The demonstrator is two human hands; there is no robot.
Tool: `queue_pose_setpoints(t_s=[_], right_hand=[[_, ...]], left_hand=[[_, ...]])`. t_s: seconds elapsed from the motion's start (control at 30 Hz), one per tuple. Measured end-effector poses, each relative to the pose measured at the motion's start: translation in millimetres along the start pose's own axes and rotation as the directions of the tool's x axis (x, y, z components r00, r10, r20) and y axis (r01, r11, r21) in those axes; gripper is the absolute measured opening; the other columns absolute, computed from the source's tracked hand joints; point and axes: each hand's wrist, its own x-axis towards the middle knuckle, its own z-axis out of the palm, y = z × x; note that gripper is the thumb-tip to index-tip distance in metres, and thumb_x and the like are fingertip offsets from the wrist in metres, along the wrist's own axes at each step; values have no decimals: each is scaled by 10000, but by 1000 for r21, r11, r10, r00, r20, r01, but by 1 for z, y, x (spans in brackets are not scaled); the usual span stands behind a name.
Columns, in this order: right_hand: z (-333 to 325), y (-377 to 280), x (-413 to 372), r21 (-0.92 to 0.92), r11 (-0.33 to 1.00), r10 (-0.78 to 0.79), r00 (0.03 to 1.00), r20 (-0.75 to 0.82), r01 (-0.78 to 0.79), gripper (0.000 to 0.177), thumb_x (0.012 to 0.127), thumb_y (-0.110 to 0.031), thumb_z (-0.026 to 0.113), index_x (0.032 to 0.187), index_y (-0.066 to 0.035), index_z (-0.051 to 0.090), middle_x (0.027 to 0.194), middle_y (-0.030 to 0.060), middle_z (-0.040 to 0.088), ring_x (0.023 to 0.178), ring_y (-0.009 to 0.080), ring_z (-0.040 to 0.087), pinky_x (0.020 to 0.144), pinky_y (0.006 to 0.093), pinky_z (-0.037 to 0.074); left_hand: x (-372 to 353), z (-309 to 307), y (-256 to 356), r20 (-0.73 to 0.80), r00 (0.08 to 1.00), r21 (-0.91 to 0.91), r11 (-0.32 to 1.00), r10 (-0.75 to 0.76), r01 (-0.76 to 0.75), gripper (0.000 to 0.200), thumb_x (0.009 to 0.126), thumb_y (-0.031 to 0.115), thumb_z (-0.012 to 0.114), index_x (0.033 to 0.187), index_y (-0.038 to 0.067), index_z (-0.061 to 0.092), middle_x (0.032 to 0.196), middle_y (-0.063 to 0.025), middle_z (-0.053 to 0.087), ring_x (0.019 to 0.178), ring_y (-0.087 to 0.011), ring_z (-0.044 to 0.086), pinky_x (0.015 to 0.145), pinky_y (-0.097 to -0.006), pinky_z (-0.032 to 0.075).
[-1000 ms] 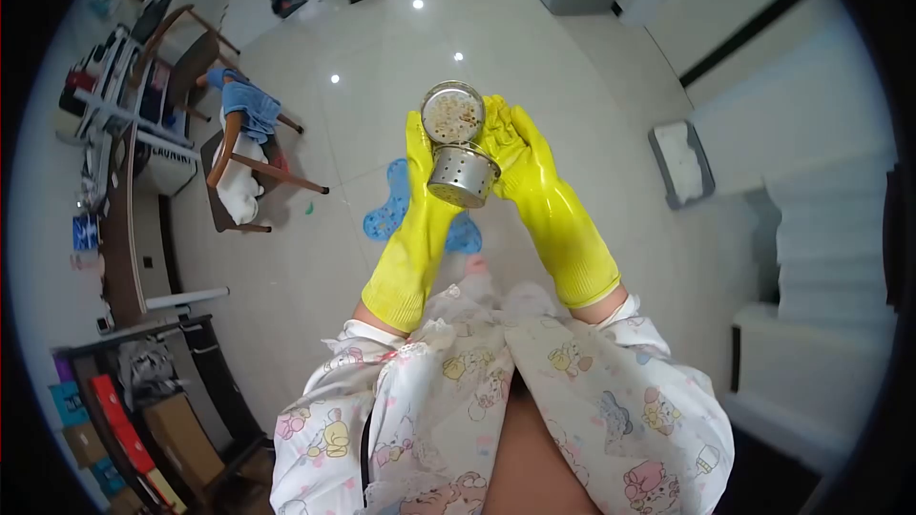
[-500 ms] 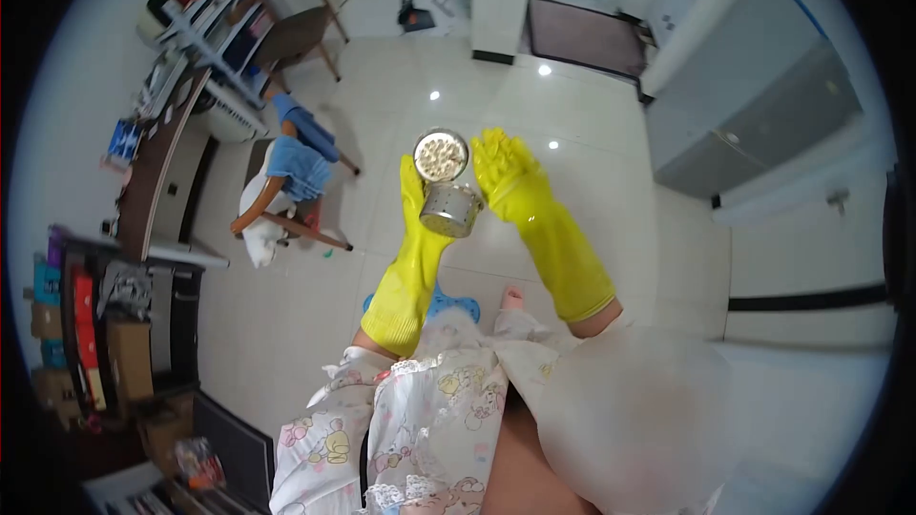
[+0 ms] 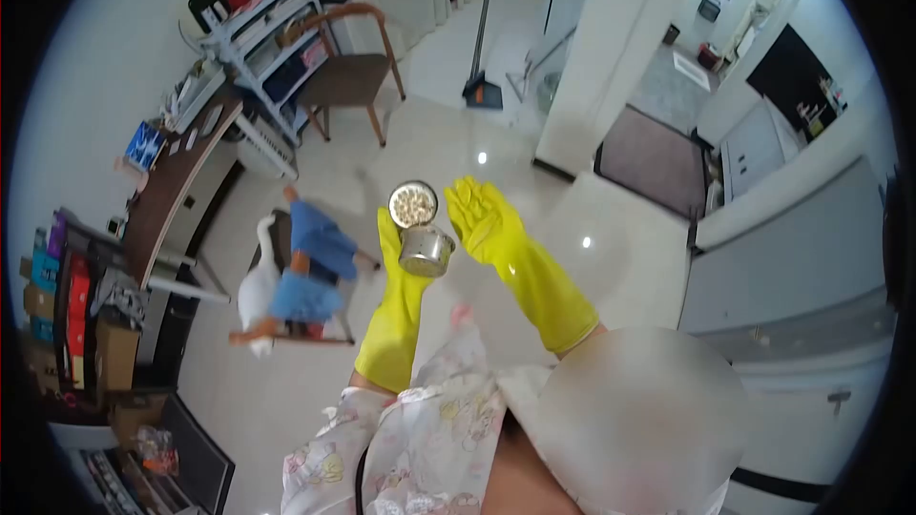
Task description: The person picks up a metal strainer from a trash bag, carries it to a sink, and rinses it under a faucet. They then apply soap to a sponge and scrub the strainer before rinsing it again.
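My left hand (image 3: 405,281), in a yellow rubber glove, holds a small shiny metal cup (image 3: 426,252) with its thumb and fingers about it. Against the cup's far side, also at the left hand, is a round metal dish (image 3: 436,200) with pale, beige pieces (image 3: 413,207) in it. Just right of both, my right hand (image 3: 484,219) in a matching glove is raised, its palm turned up and its fingers slightly bent apart, with nothing in it. The left fingers are partly hidden behind the metal pieces.
A chair (image 3: 315,337) with blue cloths and a white goose-shaped plush (image 3: 259,291) stands at left, near a desk (image 3: 181,181). Farther off are another chair (image 3: 348,83), a dustpan (image 3: 483,93), a white pillar (image 3: 615,48) and a doormat (image 3: 656,157). A grey cabinet-like block (image 3: 792,248) is at right.
My view has tilted up and turned, so more of the far room shows. Both hands and the metal pieces sit lower and farther left in view. The left hand keeps its hold.
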Motion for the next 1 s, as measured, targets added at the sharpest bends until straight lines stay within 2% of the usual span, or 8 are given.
queue_pose_setpoints(t_s=[0.1,0.4,0.5,0.63,0.9,0.93,0.97,1.0], right_hand=[[45,-37,54,-70,997,-40,957,-288,21,372,970,-281,430,1272,-75,501,1326,45,520,1247,228,469,985,354,423],[77,-170,288,-22,1000,-25,973,-228,20,458,990,-321,368,1364,-58,388,1420,74,407,1298,230,401,1071,349,338],[75,-225,402,170,973,128,979,156,-154,449,992,-327,363,1338,-46,420,1392,84,441,1287,241,413,1075,354,335],[146,-269,510,-17,999,36,985,-170,-39,429,982,-324,405,1300,-42,459,1342,105,486,1242,268,456,1050,368,363],[179,-316,765,-64,982,175,984,-12,-176,409,957,-320,474,1266,-51,481,1285,109,524,1187,270,501,994,380,408],[165,-330,821,473,697,513,835,197,-539,387,966,-292,448,1282,-70,475,1315,91,503,1224,274,466,1013,386,388],[173,-334,853,721,49,587,604,539,-691,372,974,-264,422,1298,-89,468,1344,73,482,1261,277,431,1032,393,367],[191,-337,888,720,61,573,615,542,-692,372,974,-264,422,1298,-89,468,1344,73,482,1261,277,431,1032,393,367]], left_hand=[[83,23,9,-63,997,-3,999,-50,50,489,870,604,466,1077,169,546,864,-44,621,583,-200,597,490,-382,533],[363,70,45,22,991,40,991,-128,127,604,842,663,452,1144,144,523,905,-59,605,612,-229,603,539,-411,544],[464,106,49,-1,1000,92,996,10,-10,633,835,675,446,1176,145,502,840,-63,613,615,-239,610,524,-407,539],[578,150,85,-101,991,99,992,87,-77,642,819,671,473,1206,159,495,964,-61,612,622,-247,613,548,-406,546],[796,166,181,110,973,-53,978,205,-200,599,861,592,468,1266,151,482,1143,-60,582,955,-236,605,736,-385,547],[833,174,189,103,939,101,936,328,-338,594,849,610,474,1238,162,494,1114,-60,589,911,-245,613,720,-413,545],[866,174,199,107,894,253,857,436,-448,590,837,628,479,1210,172,507,1084,-60,596,867,-253,620,704,-440,542],[918,166,219,149,972,-193,970,180,-150,605,837,628,484,1227,165,489,1082,-78,592,883,-258,619,727,-432,543]])
